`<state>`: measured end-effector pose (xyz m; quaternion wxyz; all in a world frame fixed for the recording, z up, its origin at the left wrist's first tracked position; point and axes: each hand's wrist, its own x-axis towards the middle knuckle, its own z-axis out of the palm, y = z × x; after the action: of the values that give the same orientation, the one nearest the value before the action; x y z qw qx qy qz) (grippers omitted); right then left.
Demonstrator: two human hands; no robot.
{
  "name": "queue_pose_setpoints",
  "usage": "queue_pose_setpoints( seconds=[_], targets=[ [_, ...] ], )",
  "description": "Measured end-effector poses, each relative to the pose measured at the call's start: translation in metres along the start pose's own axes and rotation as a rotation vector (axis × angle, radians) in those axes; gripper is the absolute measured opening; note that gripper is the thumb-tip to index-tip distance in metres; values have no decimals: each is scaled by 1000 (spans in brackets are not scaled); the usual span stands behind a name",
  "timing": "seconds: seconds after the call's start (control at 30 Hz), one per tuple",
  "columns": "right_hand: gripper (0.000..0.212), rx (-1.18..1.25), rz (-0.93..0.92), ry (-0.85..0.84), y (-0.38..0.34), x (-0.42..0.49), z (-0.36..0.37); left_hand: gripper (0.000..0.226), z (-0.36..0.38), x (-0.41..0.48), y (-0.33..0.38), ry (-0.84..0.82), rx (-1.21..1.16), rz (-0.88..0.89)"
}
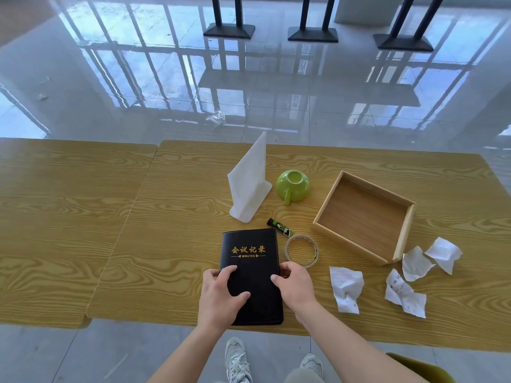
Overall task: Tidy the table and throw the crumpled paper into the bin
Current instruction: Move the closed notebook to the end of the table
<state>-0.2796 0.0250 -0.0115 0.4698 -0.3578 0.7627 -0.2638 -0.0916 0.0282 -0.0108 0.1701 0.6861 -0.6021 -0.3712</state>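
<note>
A black notebook (250, 255) with gold lettering lies flat near the front edge of the wooden table (166, 217). My left hand (221, 297) rests on its lower left part, fingers spread over the cover. My right hand (293, 286) grips its right edge. Several crumpled white papers lie to the right: one (347, 288) near my right hand, another (405, 295) further right, and two more (416, 264) (443, 252) by the corner of an empty wooden tray (406, 233). No bin is in view.
A white sign stand (250, 181) stands behind the notebook. A green cup (293, 185) lies upside down beside it. A small black and green tube (280, 227) and a clear tape roll (302, 250) lie between the notebook and the tray. A second table (60, 217) adjoins at left.
</note>
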Motion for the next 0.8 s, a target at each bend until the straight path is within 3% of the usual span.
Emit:
queue_pose_setpoints(
  seconds=[0.33,0.8],
  targets=[
    [18,-5,-45,47,-5,-9,-14,69,-2,-1,14,5,130,131],
    [21,55,4,309,-8,-30,-47,71,2,21,54,-126,178,354]
  ],
)
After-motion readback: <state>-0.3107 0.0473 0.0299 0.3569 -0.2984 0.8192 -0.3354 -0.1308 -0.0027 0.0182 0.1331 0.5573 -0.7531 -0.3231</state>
